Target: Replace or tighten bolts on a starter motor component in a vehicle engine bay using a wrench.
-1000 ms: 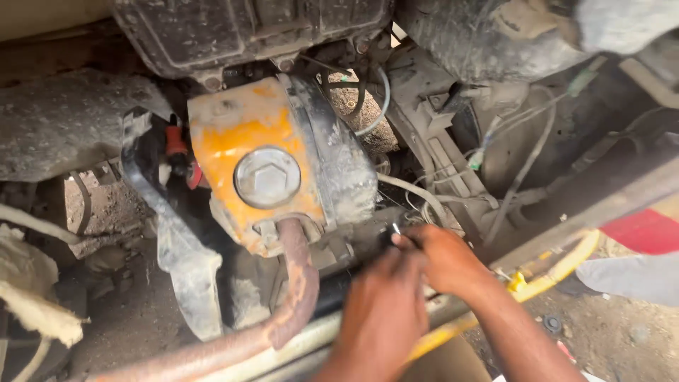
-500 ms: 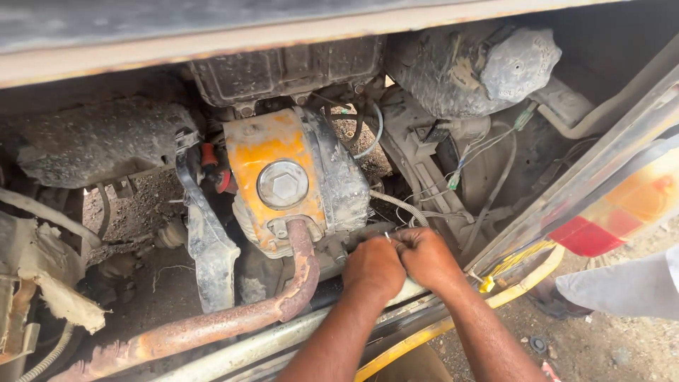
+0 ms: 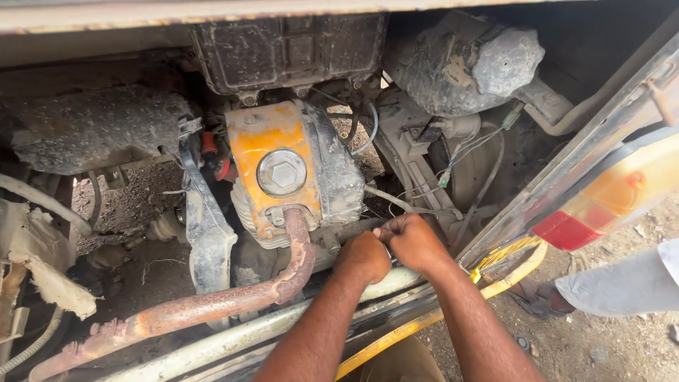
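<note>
My left hand [image 3: 362,256] and my right hand [image 3: 416,242] are clenched side by side, knuckles touching, just right of the bottom of an orange engine housing [image 3: 263,145] with a large hex plug [image 3: 281,172]. Between the fists shows a glint of a thin metal tool [image 3: 384,235]; the rest of it is hidden in my fingers. A rusty curved pipe [image 3: 212,305] leaves the housing's underside and passes left of my left hand. The hands rest above a pale frame bar [image 3: 233,339].
A black sump-like casing [image 3: 286,49] and a grimy grey cylinder [image 3: 460,64] sit above. Loose wires [image 3: 453,159] hang right of the housing. A red-and-orange tail lamp [image 3: 601,201], a yellow rail [image 3: 424,322] and another person's light-trousered leg [image 3: 622,286] are on the right.
My two hands have drawn together from apart into touching fists. The view has pulled back and up, showing more of the engine and the tail lamp.
</note>
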